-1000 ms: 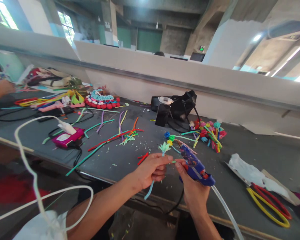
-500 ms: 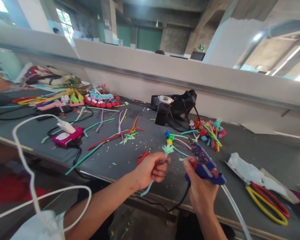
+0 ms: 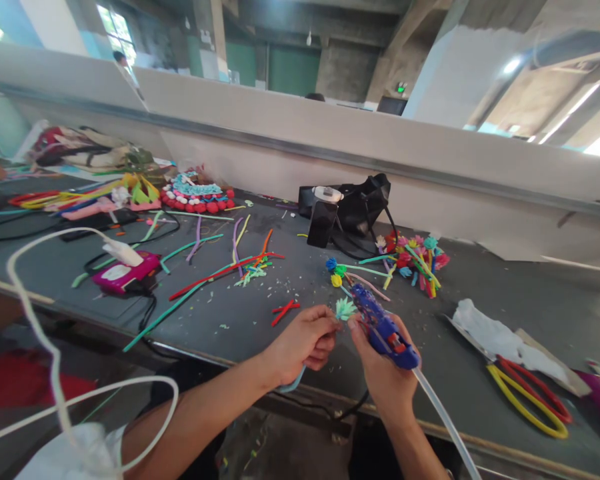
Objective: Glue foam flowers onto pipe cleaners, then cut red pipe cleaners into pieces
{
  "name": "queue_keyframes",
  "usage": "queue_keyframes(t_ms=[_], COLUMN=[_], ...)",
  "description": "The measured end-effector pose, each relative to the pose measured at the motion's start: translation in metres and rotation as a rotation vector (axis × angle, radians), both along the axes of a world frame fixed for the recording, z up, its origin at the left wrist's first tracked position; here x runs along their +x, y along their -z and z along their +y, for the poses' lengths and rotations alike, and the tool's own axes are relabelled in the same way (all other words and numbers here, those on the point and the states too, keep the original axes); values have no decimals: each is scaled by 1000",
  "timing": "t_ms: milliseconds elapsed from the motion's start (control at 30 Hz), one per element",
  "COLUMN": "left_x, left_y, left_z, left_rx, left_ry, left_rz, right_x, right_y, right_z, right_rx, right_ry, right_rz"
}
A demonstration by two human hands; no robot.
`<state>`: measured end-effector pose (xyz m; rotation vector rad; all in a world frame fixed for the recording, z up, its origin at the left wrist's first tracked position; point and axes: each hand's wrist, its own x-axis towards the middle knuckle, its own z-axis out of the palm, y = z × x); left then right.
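Between thumb and fingers, my left hand (image 3: 305, 340) pinches a pale green pipe cleaner flower (image 3: 345, 309) by its light blue stem, whose lower end curves out below the fist. My right hand (image 3: 385, 377) is wrapped around a blue hot glue gun (image 3: 384, 327), with a clear glue stick (image 3: 445, 417) jutting from its back. The right thumb is close against the base of the flower. Just beyond the gun's nozzle lie small blue, green and yellow flowers (image 3: 336, 281) on stems. Red pipe cleaner pieces (image 3: 283, 311) rest beyond my left hand.
A heap of colourful pipe cleaner flowers (image 3: 423, 260) lies right of a black bag (image 3: 365, 207) and phone (image 3: 323, 223). Scissors (image 3: 527, 397) sit at right. Loose pipe cleaners (image 3: 195, 300) and a magenta power box (image 3: 126, 272) lie left. A white cable (image 3: 55, 360) loops across the front.
My right hand has moved left with the glue gun, bringing it up to the flower. The flower has shifted slightly right and down, and the view has turned slightly.
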<state>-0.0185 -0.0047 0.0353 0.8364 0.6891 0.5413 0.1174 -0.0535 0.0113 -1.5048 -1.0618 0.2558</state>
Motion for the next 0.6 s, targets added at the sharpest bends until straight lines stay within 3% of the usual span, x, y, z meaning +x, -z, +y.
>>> queue_keyframes(t_ms=[600], left_x=[3], left_y=[1], left_z=[-5], left_rx=[83], left_ry=[-28], left_rz=[103], right_x=[0], right_y=[3], right_z=[2], right_rx=[47], right_ry=[22], right_rz=[-121])
